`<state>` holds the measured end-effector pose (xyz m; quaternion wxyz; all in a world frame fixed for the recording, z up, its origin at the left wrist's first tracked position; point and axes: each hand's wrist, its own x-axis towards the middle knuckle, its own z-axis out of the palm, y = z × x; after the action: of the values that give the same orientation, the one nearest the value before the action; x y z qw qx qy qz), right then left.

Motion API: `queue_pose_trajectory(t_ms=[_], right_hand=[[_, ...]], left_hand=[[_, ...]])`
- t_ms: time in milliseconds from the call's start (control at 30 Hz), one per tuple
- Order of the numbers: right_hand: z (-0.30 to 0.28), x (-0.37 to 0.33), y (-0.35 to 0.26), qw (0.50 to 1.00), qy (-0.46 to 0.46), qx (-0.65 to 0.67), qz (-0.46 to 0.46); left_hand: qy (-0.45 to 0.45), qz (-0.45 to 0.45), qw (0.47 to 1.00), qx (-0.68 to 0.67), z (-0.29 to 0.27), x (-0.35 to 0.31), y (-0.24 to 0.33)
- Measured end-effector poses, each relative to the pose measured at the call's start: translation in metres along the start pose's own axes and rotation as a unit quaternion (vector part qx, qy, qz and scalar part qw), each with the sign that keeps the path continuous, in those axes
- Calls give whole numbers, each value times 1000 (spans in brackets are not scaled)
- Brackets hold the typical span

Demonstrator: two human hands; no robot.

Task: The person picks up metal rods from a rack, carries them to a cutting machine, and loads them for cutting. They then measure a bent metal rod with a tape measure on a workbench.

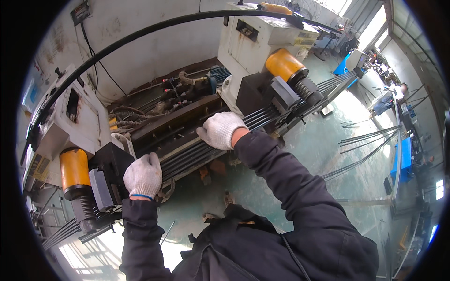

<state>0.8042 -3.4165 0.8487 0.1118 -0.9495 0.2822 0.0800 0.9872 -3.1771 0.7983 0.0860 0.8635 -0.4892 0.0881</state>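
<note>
Rods (190, 158), long and black, run by my left hand (144, 175), half curled, and on past my right hand (221, 130), part closed above them. From far away, I can't tell if either grips. Past my hands, a brown trough (199, 107) has hoses (133, 123) in it.

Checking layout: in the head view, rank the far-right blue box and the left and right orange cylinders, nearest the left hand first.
1. Left orange cylinder, left of the left hand
2. Right orange cylinder, upper right
3. Far-right blue box, across the floor
</note>
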Motion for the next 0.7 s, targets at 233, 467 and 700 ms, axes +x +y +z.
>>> queue_pose_trajectory(t_ms=[233, 467, 700], right_hand=[[-15, -4, 3, 1000, -9, 12, -15], [-17, -5, 8, 999, -5, 28, -25], [-19, -9, 13, 998, 10, 35, -43]], left_hand=[[1, -115, 991, -67, -23, 5, 18], [-2, -135, 988, -78, -23, 6, 19], [-22, -160, 984, -78, -25, 8, 26]])
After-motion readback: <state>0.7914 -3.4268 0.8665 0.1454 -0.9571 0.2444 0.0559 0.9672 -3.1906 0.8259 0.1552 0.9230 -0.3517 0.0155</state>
